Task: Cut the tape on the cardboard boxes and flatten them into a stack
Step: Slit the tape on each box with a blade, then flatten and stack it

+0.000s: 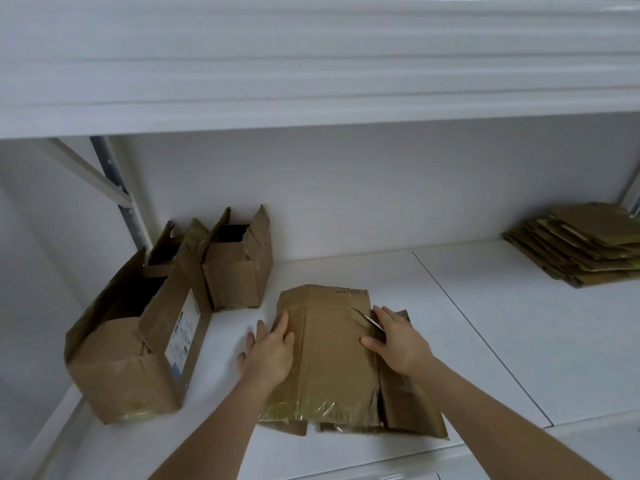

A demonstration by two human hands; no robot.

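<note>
Pressing down on the flattened box (332, 358) at the near middle of the shelf (485, 323), the left hand (268, 351) lies spread on its left edge, apparently to keep the panels collapsed. The right hand (398, 341) rests on the right side with a thin blade (374, 322) pinched under its fingers, likely kept ready for the uncut boxes (173, 306) standing far left. The stack (581, 247) waits far right, where this box probably goes.
</note>
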